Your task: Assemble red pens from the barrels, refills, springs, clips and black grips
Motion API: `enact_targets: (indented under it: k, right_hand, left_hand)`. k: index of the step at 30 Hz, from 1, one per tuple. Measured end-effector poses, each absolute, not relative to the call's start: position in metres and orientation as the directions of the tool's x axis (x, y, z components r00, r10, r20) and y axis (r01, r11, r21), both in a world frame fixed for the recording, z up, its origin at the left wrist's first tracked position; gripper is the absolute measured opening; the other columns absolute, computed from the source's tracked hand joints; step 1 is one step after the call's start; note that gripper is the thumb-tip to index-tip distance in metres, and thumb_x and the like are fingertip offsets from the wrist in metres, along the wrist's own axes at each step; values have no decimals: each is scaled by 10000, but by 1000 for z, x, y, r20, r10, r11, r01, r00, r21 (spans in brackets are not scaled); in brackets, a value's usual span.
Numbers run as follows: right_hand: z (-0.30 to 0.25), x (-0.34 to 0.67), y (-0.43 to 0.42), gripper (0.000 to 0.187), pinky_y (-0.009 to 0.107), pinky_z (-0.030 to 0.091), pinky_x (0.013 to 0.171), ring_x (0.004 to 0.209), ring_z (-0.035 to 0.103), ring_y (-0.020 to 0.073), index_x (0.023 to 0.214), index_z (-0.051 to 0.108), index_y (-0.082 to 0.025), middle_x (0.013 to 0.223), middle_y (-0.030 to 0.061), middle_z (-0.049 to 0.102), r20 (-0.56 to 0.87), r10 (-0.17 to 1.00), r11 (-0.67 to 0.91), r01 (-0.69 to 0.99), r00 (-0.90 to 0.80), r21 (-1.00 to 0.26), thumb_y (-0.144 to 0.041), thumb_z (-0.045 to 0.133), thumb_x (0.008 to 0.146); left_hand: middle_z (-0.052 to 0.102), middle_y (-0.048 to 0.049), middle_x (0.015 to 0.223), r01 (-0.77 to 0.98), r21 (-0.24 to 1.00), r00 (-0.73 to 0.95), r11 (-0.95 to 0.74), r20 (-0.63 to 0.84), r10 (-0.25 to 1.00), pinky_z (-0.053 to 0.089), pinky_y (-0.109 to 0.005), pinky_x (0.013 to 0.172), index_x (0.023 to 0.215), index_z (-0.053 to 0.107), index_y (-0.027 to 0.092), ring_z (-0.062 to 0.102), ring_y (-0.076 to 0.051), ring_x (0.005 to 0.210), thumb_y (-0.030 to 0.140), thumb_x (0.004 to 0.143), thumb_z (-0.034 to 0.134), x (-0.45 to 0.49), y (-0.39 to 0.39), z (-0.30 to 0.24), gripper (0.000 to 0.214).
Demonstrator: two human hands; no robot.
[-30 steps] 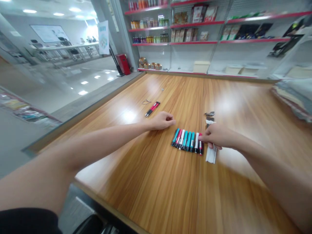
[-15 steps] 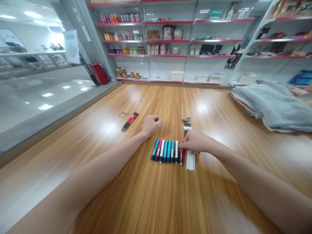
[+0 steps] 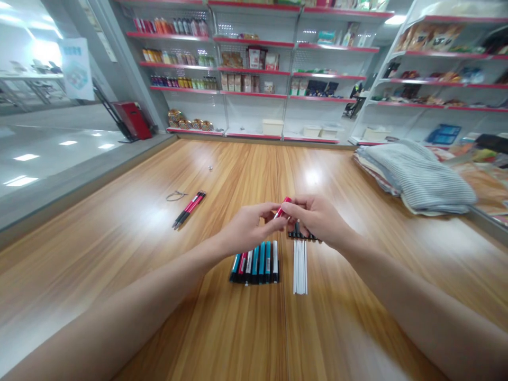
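Observation:
My left hand (image 3: 248, 228) and my right hand (image 3: 317, 217) meet above the wooden table (image 3: 119, 254), both pinching a red pen (image 3: 281, 208) between their fingertips. Just below them lies a row of several teal, red and white pens (image 3: 256, 263) side by side. To its right lies a bundle of thin white refills (image 3: 300, 267), with small dark pieces (image 3: 301, 235) at its top end, partly hidden by my right hand.
Two red and black pens (image 3: 189, 208) and a thin wire loop (image 3: 175, 196) lie to the left. Folded striped cloths (image 3: 413, 177) are stacked at the right edge. Shelves with goods (image 3: 254, 69) line the far wall. A lower floor area lies to the left.
My right hand lifted the red pen off the row's right end, and my left hand came over from the table to grip it too. The camera turned right.

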State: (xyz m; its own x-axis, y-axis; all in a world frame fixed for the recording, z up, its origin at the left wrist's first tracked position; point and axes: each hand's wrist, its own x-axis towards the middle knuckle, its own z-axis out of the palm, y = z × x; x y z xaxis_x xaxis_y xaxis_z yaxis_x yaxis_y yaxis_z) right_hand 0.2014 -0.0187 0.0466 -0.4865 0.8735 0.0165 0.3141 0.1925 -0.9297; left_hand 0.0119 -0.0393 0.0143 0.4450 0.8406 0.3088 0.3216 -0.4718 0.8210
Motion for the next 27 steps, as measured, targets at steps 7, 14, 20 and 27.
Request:
enact_targets:
  k: [7, 14, 20, 27]
  right_hand:
    - [30, 234, 6, 292, 221, 456, 560, 662, 621, 126, 839, 705, -155, 783, 54, 698, 262, 899, 422, 528, -352, -737, -419, 581, 851]
    - [-36, 288, 60, 299, 273, 479, 721, 748, 646, 163, 894, 699, -128, 826, 63, 712, 262, 948, 317, 604, -181, -732, -395, 587, 819]
    - [-44, 279, 63, 295, 258, 465, 692, 730, 615, 145, 941, 711, -137, 844, 54, 709, 239, 923, 378, 591, -302, -713, -377, 605, 806]
    - [-42, 278, 63, 317, 246, 451, 686, 722, 606, 137, 935, 707, -125, 829, 54, 705, 187, 930, 344, 574, -316, -743, -392, 602, 800]
  left_hand:
    - [574, -9, 727, 156, 909, 263, -386, 339, 903, 424, -238, 651, 992, 623, 151, 532, -107, 671, 314, 904, 558, -15, -10, -24, 196]
    - [589, -8, 719, -451, 891, 97, -51, 106, 990, 460, -253, 607, 972, 572, 161, 559, -109, 601, 346, 887, 581, -38, 19, -45, 203]
    - [699, -106, 905, -484, 873, 161, 64, 17, 987, 510, -338, 713, 965, 566, 138, 671, -190, 757, 329, 929, 512, -32, 12, -40, 202]
    - [676, -183, 1084, -501, 862, 179, 82, 10, 984, 515, -363, 769, 986, 576, 105, 688, -220, 851, 260, 929, 493, -29, 15, -42, 185]
